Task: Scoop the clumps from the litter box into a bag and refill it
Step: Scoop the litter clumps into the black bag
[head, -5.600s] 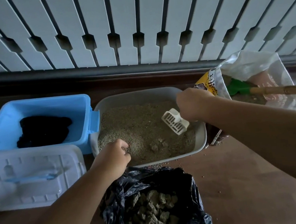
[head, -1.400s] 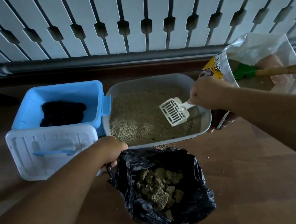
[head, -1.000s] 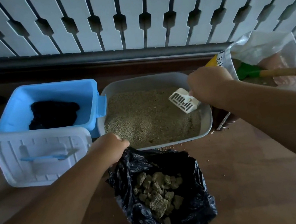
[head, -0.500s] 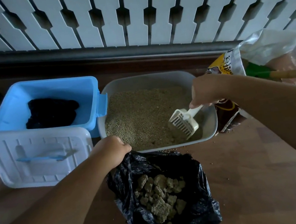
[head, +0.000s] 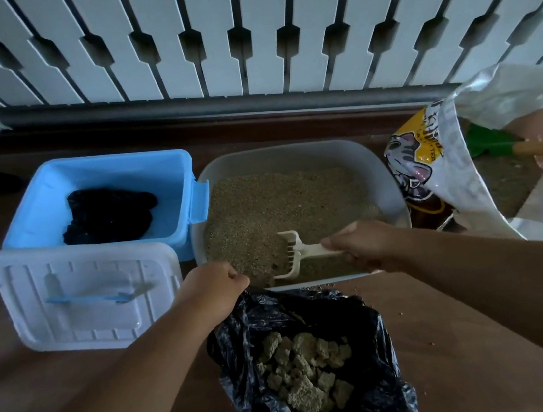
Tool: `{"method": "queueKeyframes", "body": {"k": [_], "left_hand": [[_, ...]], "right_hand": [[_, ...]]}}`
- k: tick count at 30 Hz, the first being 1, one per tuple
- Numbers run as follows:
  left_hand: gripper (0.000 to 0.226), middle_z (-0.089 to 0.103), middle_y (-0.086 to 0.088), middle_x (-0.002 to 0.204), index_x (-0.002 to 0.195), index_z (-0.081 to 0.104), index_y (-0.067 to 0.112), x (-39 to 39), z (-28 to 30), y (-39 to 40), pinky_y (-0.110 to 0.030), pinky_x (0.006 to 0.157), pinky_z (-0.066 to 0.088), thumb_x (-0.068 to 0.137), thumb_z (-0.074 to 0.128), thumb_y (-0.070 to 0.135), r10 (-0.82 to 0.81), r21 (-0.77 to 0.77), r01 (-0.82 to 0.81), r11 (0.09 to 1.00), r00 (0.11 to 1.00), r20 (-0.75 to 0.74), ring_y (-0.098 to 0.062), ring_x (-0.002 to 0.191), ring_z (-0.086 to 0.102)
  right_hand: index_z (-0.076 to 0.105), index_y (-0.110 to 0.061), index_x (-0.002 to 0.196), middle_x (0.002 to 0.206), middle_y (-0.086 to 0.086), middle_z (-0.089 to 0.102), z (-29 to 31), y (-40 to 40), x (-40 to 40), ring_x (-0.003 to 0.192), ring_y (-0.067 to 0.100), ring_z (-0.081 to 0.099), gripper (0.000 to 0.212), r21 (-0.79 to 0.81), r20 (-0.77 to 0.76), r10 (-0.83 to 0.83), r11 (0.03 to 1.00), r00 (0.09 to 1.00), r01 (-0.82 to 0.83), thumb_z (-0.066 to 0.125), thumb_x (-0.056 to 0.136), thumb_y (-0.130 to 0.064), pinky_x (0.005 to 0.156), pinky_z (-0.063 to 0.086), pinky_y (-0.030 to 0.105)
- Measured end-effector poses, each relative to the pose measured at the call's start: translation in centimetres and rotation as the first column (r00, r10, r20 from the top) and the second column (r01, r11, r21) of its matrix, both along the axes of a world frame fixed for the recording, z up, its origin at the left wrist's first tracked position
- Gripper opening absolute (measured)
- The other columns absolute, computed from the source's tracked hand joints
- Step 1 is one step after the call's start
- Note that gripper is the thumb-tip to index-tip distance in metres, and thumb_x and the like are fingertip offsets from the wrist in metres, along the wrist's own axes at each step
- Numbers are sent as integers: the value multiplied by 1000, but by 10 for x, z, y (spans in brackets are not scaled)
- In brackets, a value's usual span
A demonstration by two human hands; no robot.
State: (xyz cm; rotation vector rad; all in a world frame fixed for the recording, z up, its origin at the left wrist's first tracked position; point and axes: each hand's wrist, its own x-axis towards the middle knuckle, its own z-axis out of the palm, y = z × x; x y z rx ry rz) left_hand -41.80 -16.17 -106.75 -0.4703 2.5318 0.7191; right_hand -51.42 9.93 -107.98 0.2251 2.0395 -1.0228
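The right hand (head: 365, 245) digs a white scoop (head: 292, 255) into the litter box (head: 387, 176) near its front edge, while the left hand (head: 212, 288) grips the black bag (head: 372, 382).

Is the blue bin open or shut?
Open. The blue bin has no lid on; dark bags show inside it. The white lid stands against its near side.
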Motion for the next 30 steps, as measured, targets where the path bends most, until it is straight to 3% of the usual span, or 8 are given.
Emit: {"method": "queueKeyframes", "body": {"k": [7, 18, 24, 30], "left_hand": [[23, 67, 2, 85, 86, 66, 23, 2, -1, -1, -32, 71, 50, 93, 59, 43, 4, 27, -4, 1000, 1000, -1, -13, 80, 62], [23, 67, -1, 90, 88, 65, 21, 12, 7, -1, -38, 82, 52, 92, 61, 44, 9, 53, -10, 999, 1000, 16, -15, 84, 62], [20, 65, 1, 92, 91, 63, 22, 16, 11, -2, -37, 83, 52, 90, 63, 42, 38, 52, -38, 998, 999, 18, -16, 86, 62], [17, 65, -3, 90, 91, 63, 18, 18, 8, -3, -33, 75, 47, 93, 61, 35, 8, 50, -9, 999, 1000, 22, -19, 86, 62]], "right_hand": [[61, -11, 84, 57, -2, 41, 11, 29, -12, 41, 9, 29, 30, -156, 87, -88, 983, 992, 101, 66, 90, -40, 43, 23, 19], [69, -7, 92, 55, -3, 42, 36, 47, -8, 37, 7, 25, 29, -296, 46, -118, 947, 992, 126, 65, 90, -36, 38, 19, 15], [70, -3, 85, 50, 4, 45, 55, 59, -21, 37, 13, 28, 29, -25, -245, -3, 1000, 970, -3, 68, 91, -31, 41, 24, 19], [72, -2, 78, 46, 3, 49, 65, 58, -34, 36, 14, 34, 31, 184, -286, 181, 974, 941, -131, 72, 88, -30, 41, 29, 20]]}}
